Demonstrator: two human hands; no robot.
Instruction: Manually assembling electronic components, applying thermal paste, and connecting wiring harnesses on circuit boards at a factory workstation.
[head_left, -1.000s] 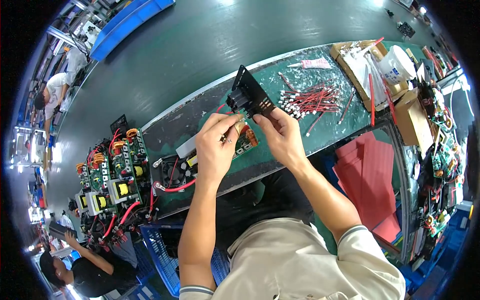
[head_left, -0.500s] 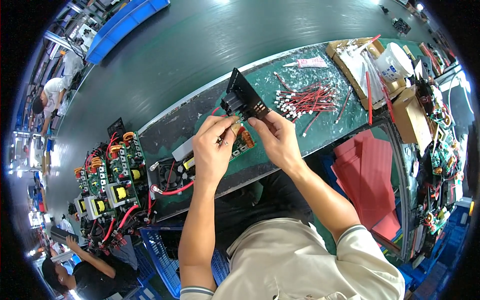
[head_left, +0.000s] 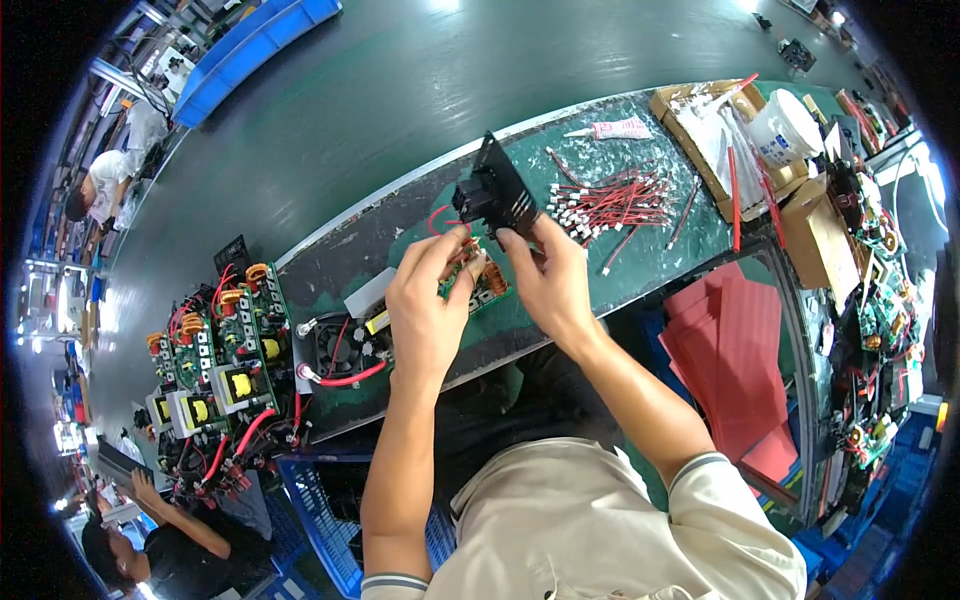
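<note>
A black end panel (head_left: 509, 183) with slots and a socket block on its left face is tilted upright above the bench. My right hand (head_left: 553, 280) grips its lower edge between thumb and fingers. Just left of the panel, my left hand (head_left: 428, 296) is curled, thumb and index close around something small that I cannot make out. A thin red wire (head_left: 434, 216) loops beside the left fingertips toward the panel. Beneath both hands lies a green circuit board (head_left: 492, 297) with a copper coil, partly hidden. At its left end sit a black fan (head_left: 340, 346) and a thick red cable (head_left: 352, 379).
Red wires with white connectors (head_left: 625, 203) and a glue tube (head_left: 620, 129) lie right on the bench. Beyond stand a cardboard box (head_left: 690, 150) and a white bucket (head_left: 785, 128). Assembled boards (head_left: 215, 350) crowd the left. Red sheets (head_left: 735, 360) sit below. Two people work at left.
The black panel has shifted slightly right and turned in my right hand. My left thumb and index have spread a little apart near the wire.
</note>
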